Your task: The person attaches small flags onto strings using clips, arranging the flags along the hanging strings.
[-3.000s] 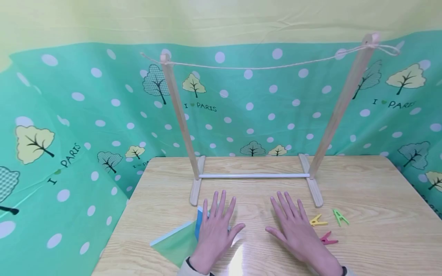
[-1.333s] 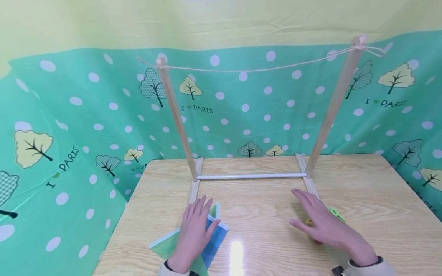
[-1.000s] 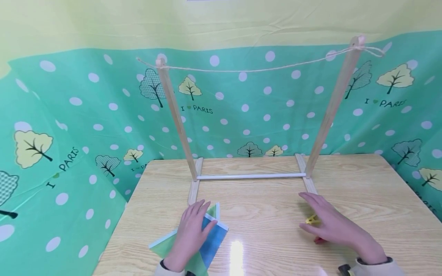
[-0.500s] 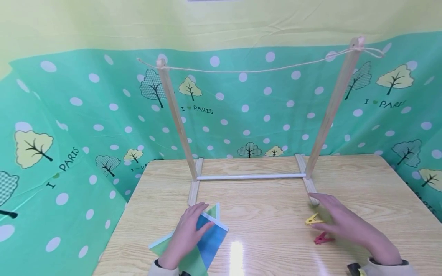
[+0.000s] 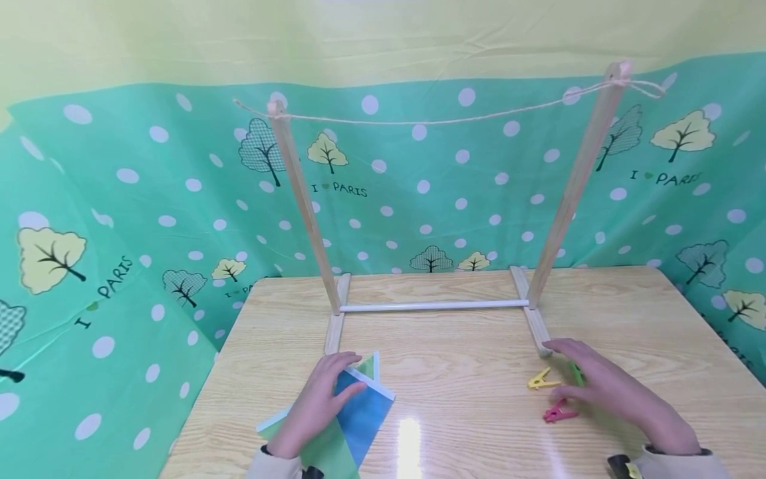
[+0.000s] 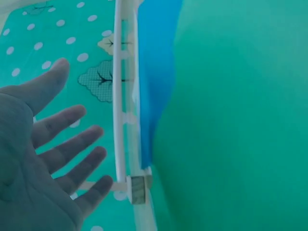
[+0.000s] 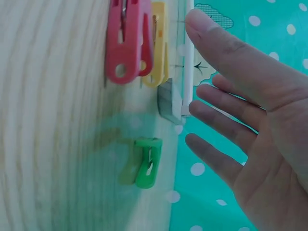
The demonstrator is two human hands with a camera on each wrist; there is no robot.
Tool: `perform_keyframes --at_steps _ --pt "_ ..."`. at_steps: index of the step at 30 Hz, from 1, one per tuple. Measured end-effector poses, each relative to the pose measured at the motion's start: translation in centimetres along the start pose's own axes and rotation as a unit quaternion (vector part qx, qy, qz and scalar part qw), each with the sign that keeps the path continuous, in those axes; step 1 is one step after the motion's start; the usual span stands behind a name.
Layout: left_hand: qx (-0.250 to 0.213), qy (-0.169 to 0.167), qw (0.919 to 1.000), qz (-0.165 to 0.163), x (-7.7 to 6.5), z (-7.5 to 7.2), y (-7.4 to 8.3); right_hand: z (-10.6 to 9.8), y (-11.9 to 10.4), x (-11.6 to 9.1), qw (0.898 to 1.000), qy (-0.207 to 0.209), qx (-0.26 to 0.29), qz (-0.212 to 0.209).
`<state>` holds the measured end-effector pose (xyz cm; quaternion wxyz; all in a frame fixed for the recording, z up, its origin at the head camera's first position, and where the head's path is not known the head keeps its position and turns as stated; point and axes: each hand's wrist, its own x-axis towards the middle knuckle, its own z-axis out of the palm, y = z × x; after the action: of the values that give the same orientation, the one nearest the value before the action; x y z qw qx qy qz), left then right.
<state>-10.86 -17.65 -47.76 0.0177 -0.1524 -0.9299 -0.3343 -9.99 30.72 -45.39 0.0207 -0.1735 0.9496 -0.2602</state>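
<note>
My left hand [image 5: 317, 402] hovers with spread, slightly bent fingers over a green cloth piece [image 5: 329, 449] and a blue one [image 5: 366, 412], both edged with a pale band. In the left wrist view its palm faces the blue cloth, and nothing is held. To the right, my right hand [image 5: 616, 389] is held above the table, thumb and fingers apart, close to three plastic clothespins. The yellow clothespin [image 5: 540, 381] and the pink clothespin [image 5: 559, 413] lie left of its fingers. A green clothespin [image 7: 148, 163] lies partly hidden beneath it in the head view.
A wooden stand spans the table's back: a left post [image 5: 305, 206], a right post [image 5: 571, 193], a white crossbar [image 5: 433, 306] and flat feet. A string [image 5: 419, 122] tied between the post tops sags slightly. A patterned green curtain [image 5: 407, 206] hangs behind.
Both hands have left their flat, spread pose near the middle. The left has drawn back leftward, uncovering the blue cloth; the right has shifted right over the clothespins, partly covering the green one.
</note>
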Motion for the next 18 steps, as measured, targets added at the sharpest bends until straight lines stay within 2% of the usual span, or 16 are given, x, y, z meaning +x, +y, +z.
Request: perform_keyframes --at_steps 8,14,18 --pt "-0.027 -0.016 0.9995 0.007 0.5 -0.1 -1.5 0.5 1.1 0.4 0.999 0.019 -0.038 -0.020" --pt "-0.076 -0.037 0.9963 -0.011 1.5 0.1 -3.0 0.6 1.6 0.5 0.998 0.027 -0.044 -0.029" --pt "-0.073 -0.045 0.9961 -0.022 1.8 0.0 -3.4 0.8 1.6 0.6 0.999 0.016 -0.040 -0.023"
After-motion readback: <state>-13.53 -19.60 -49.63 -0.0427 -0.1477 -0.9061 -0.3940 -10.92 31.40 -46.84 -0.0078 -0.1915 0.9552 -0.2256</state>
